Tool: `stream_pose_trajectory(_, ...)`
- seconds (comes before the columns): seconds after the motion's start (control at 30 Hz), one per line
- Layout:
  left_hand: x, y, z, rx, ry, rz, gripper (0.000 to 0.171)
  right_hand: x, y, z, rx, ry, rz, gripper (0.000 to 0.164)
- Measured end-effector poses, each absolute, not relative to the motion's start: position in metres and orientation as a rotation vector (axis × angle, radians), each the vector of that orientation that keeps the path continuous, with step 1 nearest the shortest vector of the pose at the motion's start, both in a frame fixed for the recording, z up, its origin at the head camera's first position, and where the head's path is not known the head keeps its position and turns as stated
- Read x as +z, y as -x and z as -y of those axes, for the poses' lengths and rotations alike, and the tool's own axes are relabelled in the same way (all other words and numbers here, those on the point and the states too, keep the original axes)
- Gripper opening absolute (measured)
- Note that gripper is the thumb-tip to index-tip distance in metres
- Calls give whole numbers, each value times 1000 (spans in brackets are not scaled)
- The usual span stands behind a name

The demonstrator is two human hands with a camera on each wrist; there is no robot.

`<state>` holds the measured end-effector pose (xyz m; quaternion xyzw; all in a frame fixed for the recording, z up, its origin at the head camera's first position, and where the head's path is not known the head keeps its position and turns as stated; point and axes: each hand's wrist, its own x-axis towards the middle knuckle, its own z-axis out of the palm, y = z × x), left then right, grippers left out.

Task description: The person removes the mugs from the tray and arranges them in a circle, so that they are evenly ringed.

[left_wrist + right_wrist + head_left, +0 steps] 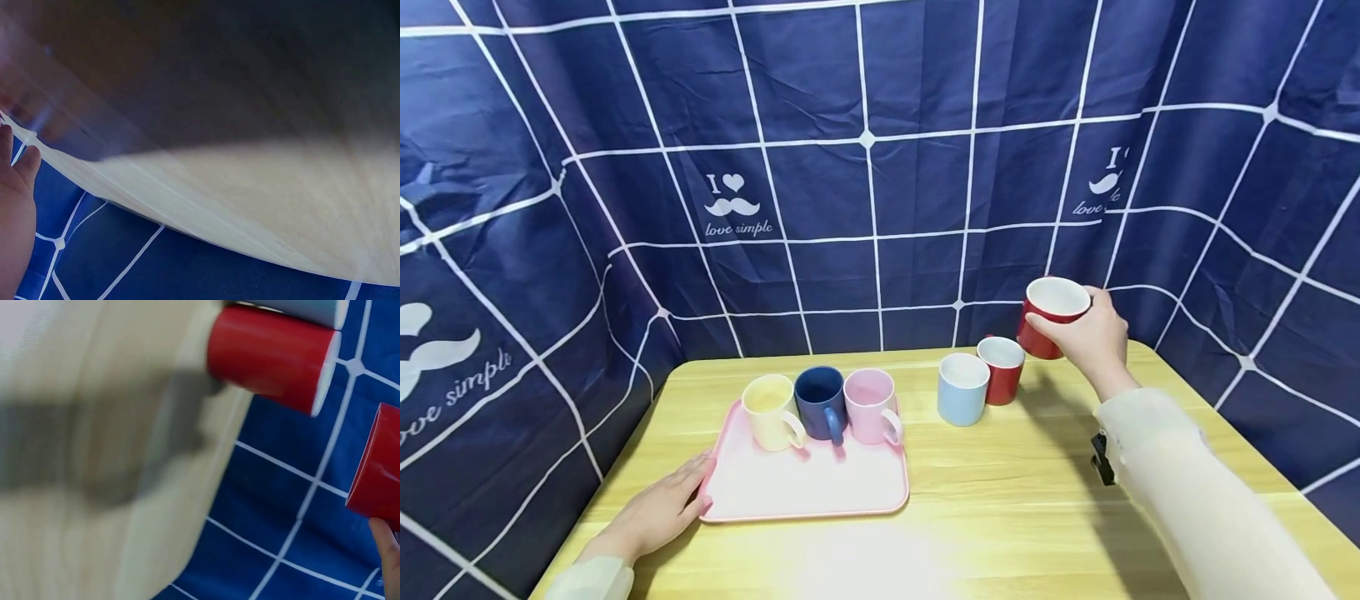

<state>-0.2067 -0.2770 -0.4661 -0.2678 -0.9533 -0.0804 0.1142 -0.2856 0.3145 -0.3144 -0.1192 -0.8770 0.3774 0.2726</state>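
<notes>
Red white-lined mug [1037,337] is hanging aloft, grasped in the right hand's grip [1093,337]; the left hand [658,504], fingers straight, is touching a pink tray [805,490]. Yellow, navy and pink mugs [818,404] are standing aboard, pale-blue mug [962,398] and second red mug [1003,385] outside.

Left hand [15,212] at eight o'clock, cropped by the frame, digits pointing toward twelve, pale desk [269,200] with its edge curving from nine through six to four, broad dark blur [250,69] at twelve, indistinct, white-lined blue cloth [206,269] at six.
</notes>
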Motion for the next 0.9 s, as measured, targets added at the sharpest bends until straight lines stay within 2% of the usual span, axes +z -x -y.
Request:
stream_pose_trajectory(0.3,-467,208,275,-241,813,2779,53,-344,279,-324,1042,342,2376,92)
stream_pose_trajectory(0.9,-463,208,276,-267,783,2846,54,-371,273,-331,1036,382,2411,94)
